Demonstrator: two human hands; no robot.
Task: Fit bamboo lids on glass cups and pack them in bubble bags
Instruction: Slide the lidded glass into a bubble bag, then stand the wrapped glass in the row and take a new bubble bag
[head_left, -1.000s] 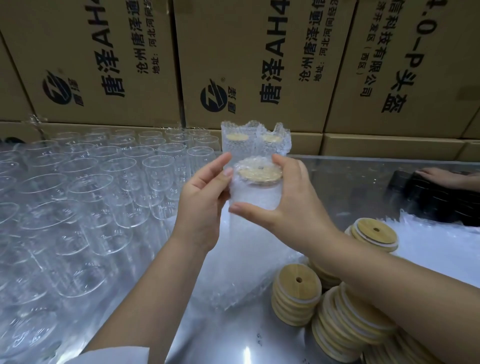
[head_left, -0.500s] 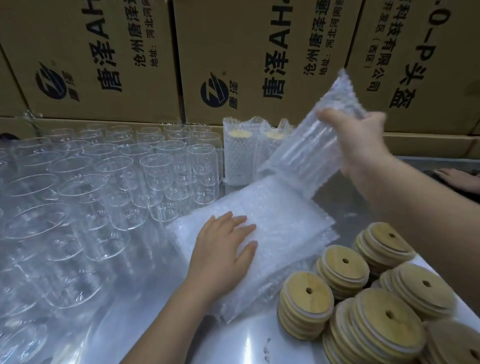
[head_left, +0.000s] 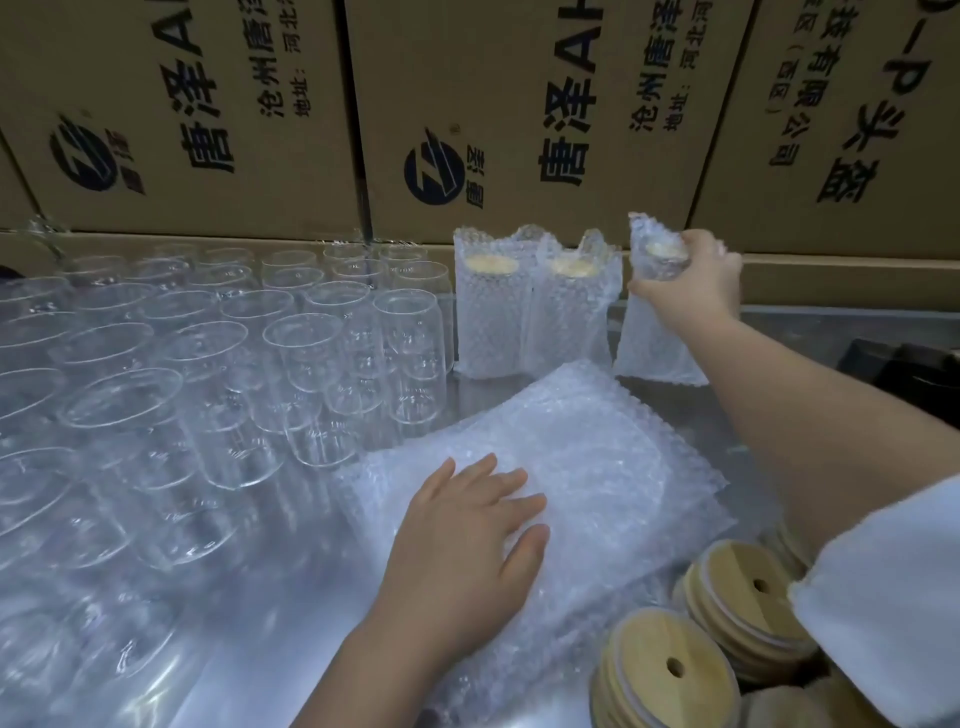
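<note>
My right hand (head_left: 691, 283) grips the top of a bubble-bagged cup with a bamboo lid (head_left: 655, 332), standing at the back of the metal table (head_left: 270, 623) beside two other bagged cups (head_left: 488, 317) (head_left: 571, 317). My left hand (head_left: 467, 540) rests flat, fingers spread, on a stack of empty bubble bags (head_left: 587, 467) in the middle. Several bare glass cups (head_left: 311, 374) crowd the left side. Stacks of round bamboo lids (head_left: 670, 670) with centre holes sit at the lower right.
A wall of printed cardboard boxes (head_left: 519, 114) closes off the back. A dark object (head_left: 914, 374) lies at the right edge of the table. My white sleeve (head_left: 893, 597) overhangs the lid stacks.
The right hand carried the bagged cup from mid-air at a tilt down to the back row, where it now stands upright. The left hand stays on the bag stack.
</note>
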